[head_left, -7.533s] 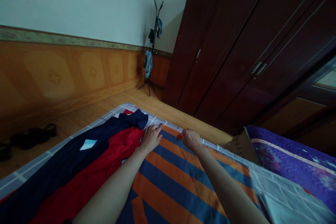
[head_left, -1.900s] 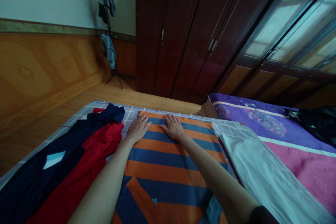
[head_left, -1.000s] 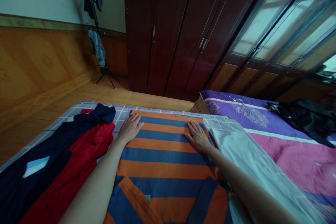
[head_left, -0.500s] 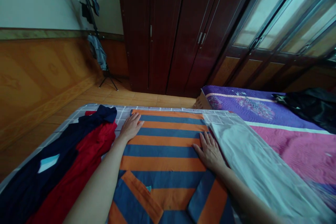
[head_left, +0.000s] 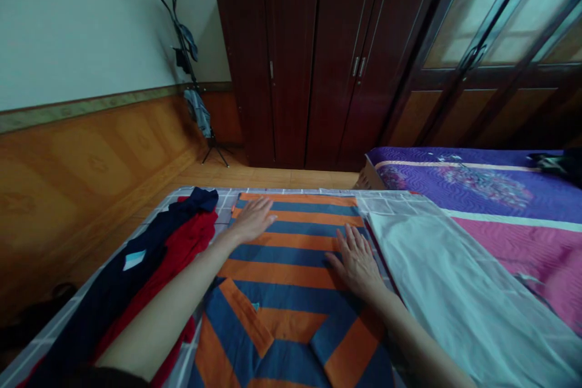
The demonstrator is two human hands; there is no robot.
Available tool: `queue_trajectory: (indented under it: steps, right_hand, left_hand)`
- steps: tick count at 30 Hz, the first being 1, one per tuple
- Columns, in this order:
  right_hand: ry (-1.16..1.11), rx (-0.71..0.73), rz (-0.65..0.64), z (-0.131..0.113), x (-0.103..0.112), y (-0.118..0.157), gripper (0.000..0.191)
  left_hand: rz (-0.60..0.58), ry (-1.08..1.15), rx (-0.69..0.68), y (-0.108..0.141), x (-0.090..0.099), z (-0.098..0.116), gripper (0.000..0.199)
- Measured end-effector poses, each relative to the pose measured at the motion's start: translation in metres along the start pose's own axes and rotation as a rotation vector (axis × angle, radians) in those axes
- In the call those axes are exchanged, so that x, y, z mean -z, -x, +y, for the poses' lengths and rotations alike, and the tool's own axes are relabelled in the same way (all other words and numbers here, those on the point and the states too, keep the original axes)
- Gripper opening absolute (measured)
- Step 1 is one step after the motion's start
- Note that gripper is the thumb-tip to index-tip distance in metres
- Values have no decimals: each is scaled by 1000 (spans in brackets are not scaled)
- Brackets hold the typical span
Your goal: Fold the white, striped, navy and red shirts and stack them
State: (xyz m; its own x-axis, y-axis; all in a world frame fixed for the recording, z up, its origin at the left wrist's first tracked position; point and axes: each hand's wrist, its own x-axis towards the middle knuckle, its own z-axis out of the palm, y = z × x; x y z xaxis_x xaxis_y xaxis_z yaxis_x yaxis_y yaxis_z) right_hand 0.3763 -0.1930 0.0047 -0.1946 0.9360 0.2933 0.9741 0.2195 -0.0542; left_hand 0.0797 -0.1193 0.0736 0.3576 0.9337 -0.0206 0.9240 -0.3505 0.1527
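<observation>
Fingers [head_left: 352, 241] of the right hand [head_left: 359, 264] lie spread and flat on the orange-and-blue striped garment [head_left: 291, 282], gripping nothing — the palm presses the cloth near its right edge. Those of the left hand [head_left: 252, 220] are likewise stretched out and open, flat on the same cloth close to its far left corner, with nothing held. Both forearms reach forward over the stripes, the two hands well apart.

That striped garment is spread flat on the bed [head_left: 225, 211], whose grey checked sheet shows past the far edge of the cloth. Its far edge runs close to the foot edge of the bed; nearer the camera, two folded-in parts meet at an angle across the stripes.

Just beside it toward the bed's left edge lies a red garment [head_left: 191, 239], and over and beside that a dark navy garment [head_left: 118, 282] with a small pale label on it. Against the striped cloth's right edge lies a pale grey fabric [head_left: 445, 291], stretching toward the near right corner. Beyond that — a purple and pink quilt [head_left: 491, 194] with something dark at the far right.

Past the foot of the bed are a wooden floor [head_left: 273, 177], a dark wardrobe [head_left: 318, 54] and, in the corner, a coat stand [head_left: 195, 91] hung with clothes.
</observation>
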Motion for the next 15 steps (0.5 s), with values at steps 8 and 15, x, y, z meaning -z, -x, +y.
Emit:
queue_trajectory:
  steps: [8,15]
  right_hand:
    - [-176,371,-88,-39,-2,25,67]
    - [-208,333,-79,-36,-5,23,69]
  left_hand:
    - [-78,-6,-276,67,-61,51,76]
    - [58,-101,257,46,-52,-62,68]
